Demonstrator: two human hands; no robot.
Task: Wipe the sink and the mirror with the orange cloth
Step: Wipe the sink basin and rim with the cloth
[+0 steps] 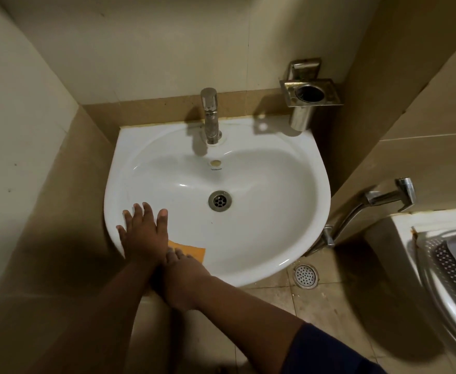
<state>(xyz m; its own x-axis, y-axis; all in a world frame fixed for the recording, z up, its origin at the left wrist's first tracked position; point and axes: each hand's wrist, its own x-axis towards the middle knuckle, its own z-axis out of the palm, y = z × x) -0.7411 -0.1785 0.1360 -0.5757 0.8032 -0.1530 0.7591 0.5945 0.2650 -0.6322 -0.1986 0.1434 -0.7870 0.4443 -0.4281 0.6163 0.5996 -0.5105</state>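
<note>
White ceramic sink [262, 238] glossy, smooth, with highlights. Chrome metal tap [210, 117] shiny but spotted. Steel wall tumbler holder [306, 103] polished, tarnished. Flat orange cloth [194, 252] matt. Beige wall tiles [59, 171] smooth, dull sheen.
</note>
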